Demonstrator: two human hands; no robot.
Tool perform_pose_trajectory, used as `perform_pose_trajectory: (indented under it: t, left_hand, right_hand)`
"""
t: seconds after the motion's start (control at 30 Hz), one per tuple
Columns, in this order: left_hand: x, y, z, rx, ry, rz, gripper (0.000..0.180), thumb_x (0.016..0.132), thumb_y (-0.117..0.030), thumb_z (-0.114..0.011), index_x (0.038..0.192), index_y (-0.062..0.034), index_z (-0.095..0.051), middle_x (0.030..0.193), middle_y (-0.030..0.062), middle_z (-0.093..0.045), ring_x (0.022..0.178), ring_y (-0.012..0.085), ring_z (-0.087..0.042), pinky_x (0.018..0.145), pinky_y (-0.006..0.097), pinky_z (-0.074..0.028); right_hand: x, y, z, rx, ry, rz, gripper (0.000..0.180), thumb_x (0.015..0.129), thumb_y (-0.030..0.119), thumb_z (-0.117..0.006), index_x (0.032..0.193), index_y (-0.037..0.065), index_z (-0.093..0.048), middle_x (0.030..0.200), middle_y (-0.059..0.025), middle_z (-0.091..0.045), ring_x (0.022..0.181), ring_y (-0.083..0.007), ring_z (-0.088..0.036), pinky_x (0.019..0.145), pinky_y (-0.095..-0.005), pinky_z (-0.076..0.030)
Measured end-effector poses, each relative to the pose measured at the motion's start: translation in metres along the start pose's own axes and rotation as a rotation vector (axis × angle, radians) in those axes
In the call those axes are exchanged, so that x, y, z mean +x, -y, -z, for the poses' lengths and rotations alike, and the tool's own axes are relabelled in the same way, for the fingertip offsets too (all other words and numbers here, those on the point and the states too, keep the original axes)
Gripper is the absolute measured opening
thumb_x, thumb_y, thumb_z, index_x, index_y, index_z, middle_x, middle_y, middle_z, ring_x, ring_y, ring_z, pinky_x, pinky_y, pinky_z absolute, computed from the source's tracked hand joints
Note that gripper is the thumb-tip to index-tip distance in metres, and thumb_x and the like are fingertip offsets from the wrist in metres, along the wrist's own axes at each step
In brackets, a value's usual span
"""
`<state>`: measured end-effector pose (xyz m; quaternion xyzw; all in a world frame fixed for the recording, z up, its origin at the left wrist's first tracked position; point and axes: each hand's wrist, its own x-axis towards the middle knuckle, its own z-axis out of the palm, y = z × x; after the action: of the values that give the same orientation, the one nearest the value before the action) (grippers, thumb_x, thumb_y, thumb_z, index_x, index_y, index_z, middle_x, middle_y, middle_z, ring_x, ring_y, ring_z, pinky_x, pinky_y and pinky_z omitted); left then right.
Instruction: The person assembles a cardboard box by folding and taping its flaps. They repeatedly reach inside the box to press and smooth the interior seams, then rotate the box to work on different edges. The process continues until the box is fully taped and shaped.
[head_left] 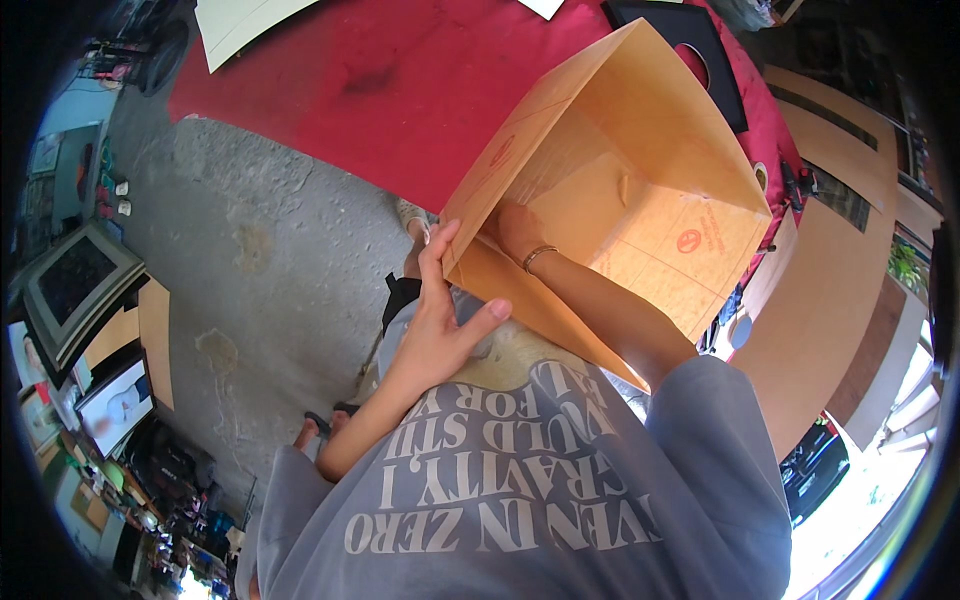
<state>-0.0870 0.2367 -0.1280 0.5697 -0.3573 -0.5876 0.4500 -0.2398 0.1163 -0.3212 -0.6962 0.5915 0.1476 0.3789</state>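
Observation:
A tan board box [690, 235] with red stamp marks stands tilted at the near right edge of the red-covered table [330, 90], its open side turned toward me. My left hand [437, 325] is at the box's near left corner, thumb spread away and fingers extended against the outside of the wall. Reaching over the near wall, my right hand [519, 232] is inside the box, close to the left wall's inner face. Its fingers are curled, and their tips are hidden, so whatever they may hold cannot be made out. A thin bracelet [540, 257] circles the right wrist.
A black frame [690, 55] lies behind the box on the table. Pale sheets [245, 30] rest at the far left edge. Large tan boards [830, 270] stand to the right. Framed pictures [80, 285] lean at the left beyond the concrete floor [255, 245].

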Motion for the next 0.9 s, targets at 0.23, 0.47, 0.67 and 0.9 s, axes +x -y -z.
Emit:
perform_pose_trajectory:
  t: [0.23, 0.47, 0.67, 0.9]
  left_hand:
    - [-0.002, -0.002, 0.0, -0.061, -0.003, 0.023, 0.1, 0.092, -0.031, -0.078, 0.159, 0.0005, -0.011, 0.16, 0.0247, -0.025, 0.152, 0.0306, -0.025, 0.125, 0.043, -0.019]
    - [-0.001, 0.0, 0.0, -0.013, 0.006, 0.005, 0.097, 0.094, -0.034, -0.074, 0.16, -0.0021, -0.011, 0.159, 0.0176, -0.027, 0.152, 0.029, -0.026, 0.125, 0.045, -0.02]
    - [0.0, 0.003, -0.001, -0.007, -0.022, -0.021, 0.099, 0.091, -0.032, -0.079, 0.158, 0.0006, -0.014, 0.158, 0.0267, -0.029, 0.15, 0.0332, -0.029, 0.125, 0.044, -0.021]
    - [-0.001, 0.005, -0.002, 0.015, -0.014, -0.005, 0.097, 0.093, -0.034, -0.075, 0.16, -0.003, -0.012, 0.159, 0.0163, -0.026, 0.152, 0.0286, -0.026, 0.126, 0.045, -0.02]
  right_hand:
    - [0.006, -0.019, -0.008, 0.063, 0.018, 0.068, 0.026, 0.097, 0.027, -0.063, 0.11, 0.005, -0.07, 0.11, -0.0251, -0.071, 0.104, -0.0427, -0.07, 0.086, -0.0531, -0.057]
    - [0.014, -0.019, -0.035, -0.06, 0.015, 0.125, 0.025, 0.096, 0.018, -0.058, 0.114, 0.003, -0.069, 0.112, -0.0253, -0.072, 0.103, -0.0439, -0.07, 0.084, -0.0523, -0.057]
    - [0.019, -0.021, -0.04, -0.072, 0.016, 0.17, 0.034, 0.093, 0.028, -0.067, 0.118, 0.006, -0.071, 0.111, -0.0224, -0.073, 0.101, -0.0424, -0.071, 0.083, -0.0504, -0.057]
    - [0.033, -0.02, -0.042, -0.172, 0.046, 0.178, 0.033, 0.093, 0.028, -0.064, 0.116, 0.006, -0.072, 0.108, -0.0225, -0.074, 0.099, -0.0426, -0.071, 0.082, -0.0508, -0.058]
